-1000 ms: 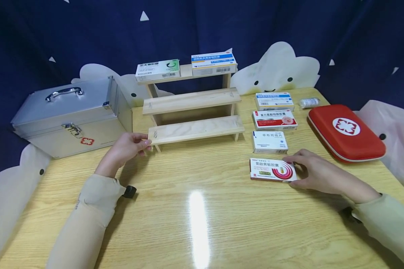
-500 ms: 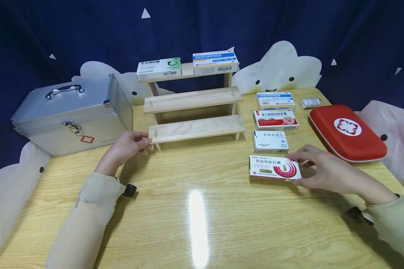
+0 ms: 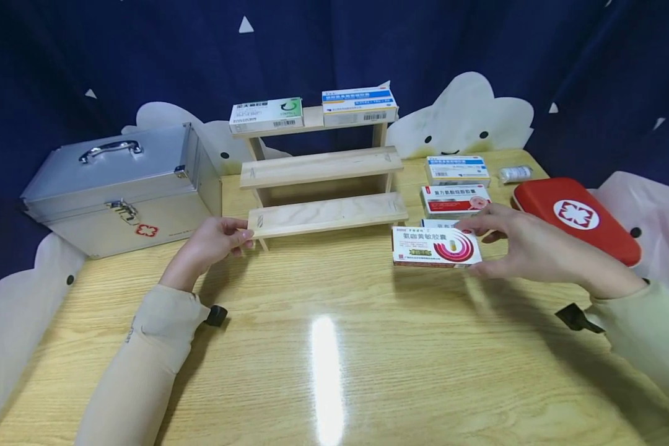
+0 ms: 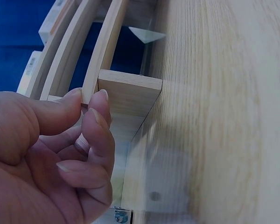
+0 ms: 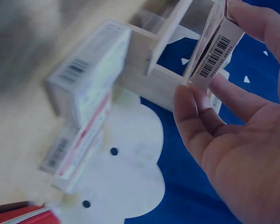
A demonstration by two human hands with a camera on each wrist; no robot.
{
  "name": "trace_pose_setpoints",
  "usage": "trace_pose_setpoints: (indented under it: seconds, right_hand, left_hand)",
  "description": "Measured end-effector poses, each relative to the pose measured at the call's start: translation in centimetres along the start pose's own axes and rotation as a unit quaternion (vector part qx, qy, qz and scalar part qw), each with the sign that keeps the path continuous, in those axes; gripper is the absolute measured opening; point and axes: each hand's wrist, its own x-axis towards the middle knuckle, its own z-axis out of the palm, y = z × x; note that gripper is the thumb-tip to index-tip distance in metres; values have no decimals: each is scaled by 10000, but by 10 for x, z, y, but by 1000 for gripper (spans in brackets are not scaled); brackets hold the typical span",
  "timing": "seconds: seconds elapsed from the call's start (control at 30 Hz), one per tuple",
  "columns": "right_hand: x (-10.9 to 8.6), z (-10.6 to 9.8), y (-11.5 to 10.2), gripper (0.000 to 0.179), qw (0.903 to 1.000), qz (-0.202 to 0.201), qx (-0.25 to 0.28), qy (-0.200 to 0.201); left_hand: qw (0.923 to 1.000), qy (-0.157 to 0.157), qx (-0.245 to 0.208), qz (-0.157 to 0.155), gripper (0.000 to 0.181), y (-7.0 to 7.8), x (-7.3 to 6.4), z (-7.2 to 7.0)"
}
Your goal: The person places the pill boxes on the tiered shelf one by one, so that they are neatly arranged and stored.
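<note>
My left hand pinches the left end of the lowest step of a wooden three-tier shelf; in the left wrist view, thumb and forefinger meet on the board's end. In my right hand a white medicine box with pink-red rings is held by its right end, raised over the table. The right wrist view shows the thumb and fingers on either side of this box's barcode end. Behind it a white medicine box is mostly hidden. The top step bears a green-white box and a blue-white box.
A silver metal case stands left of the shelf. On the right lie a red-white box, another blue-white box, a small wrapped roll and a red first-aid pouch. A dark blue curtain hangs behind.
My right hand has lifted the ringed medicine box off the table and carried it left and toward the shelf, now partly covering the white box. The left hand keeps its grip on the shelf.
</note>
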Motion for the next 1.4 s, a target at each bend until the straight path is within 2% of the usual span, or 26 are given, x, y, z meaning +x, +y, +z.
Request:
trace_pose_setpoints:
  seconds: [0.2, 0.43, 0.63, 0.73, 1.03, 1.17, 1.4]
  right_hand:
    - [32, -13, -20, 64, 9997, 195, -56, -114]
    - [76, -24, -46, 63, 9997, -167, -136, -90]
    - [120, -27, -61, 66, 9992, -162, -242, -265]
    - [145, -27, -67, 66, 9989, -199, -135, -408]
    - [211, -16, -82, 58, 9951, -879, -154, -415]
    - [234, -8, -88, 58, 9948, -885, -142, -489]
    - [263, 7, -101, 58, 9948, -673, -314, -702]
  left_hand:
    - [10000, 3, 51, 36, 42, 0, -1, 0]
    - [9999, 19, -23, 104, 42, -2, 0, 0]
    - [9999, 20, -122, 119, 39, -4, 2, 0]
    - [9998, 35, -158, 94, 38, -4, 2, -1]
    - [9998, 50, -181, 42, 37, -4, 3, -2]
    - [9999, 28, -160, 41, 38, -4, 3, -1]
    - [9997, 28, -242, -7, 39, -4, 4, 1]
